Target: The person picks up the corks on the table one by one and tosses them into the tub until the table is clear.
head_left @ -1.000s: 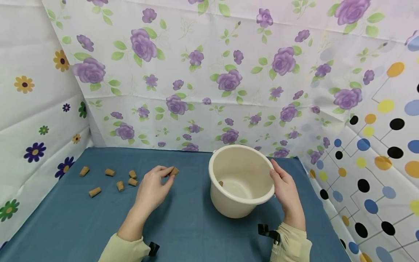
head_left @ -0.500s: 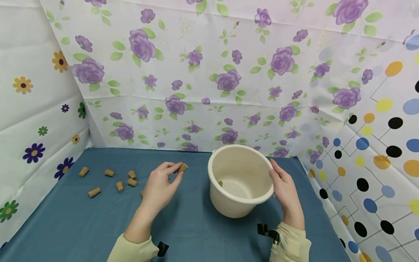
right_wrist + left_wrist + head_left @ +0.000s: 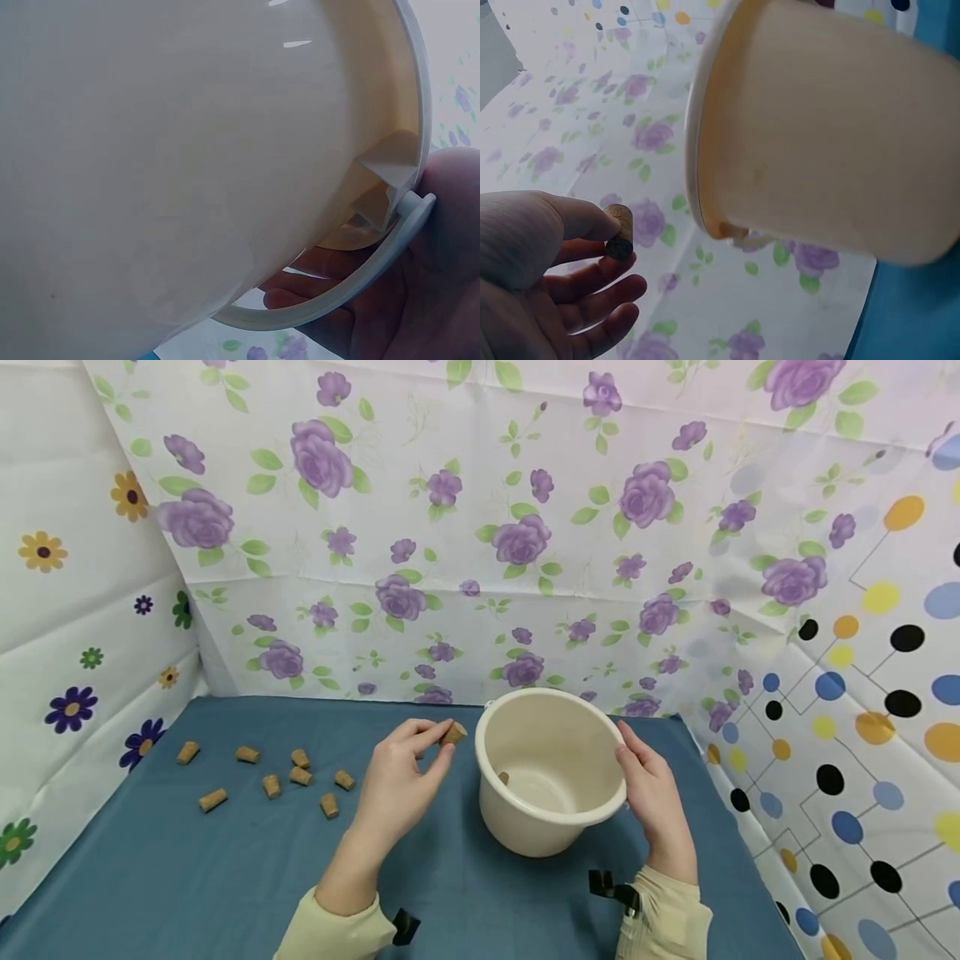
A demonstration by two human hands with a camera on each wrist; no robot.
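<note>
The left wrist view crops the bucket at top and right; from the head, its rim partly hides a cork, and both sleeves run out below.

Blue tblcloth, purple-flwr bkdrop, dotted sheet R, daisy sheet L

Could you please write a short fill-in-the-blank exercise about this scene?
1. The cork pinched by the left hand is ____, not inside, the bucket.
2. The hand holding the bucket is the person's ____ one.
3. On the blue cloth, ____ loose corks are visible.
4. The roses on the backdrop are ____.

Missing words: outside; right; eight; purple.
</note>
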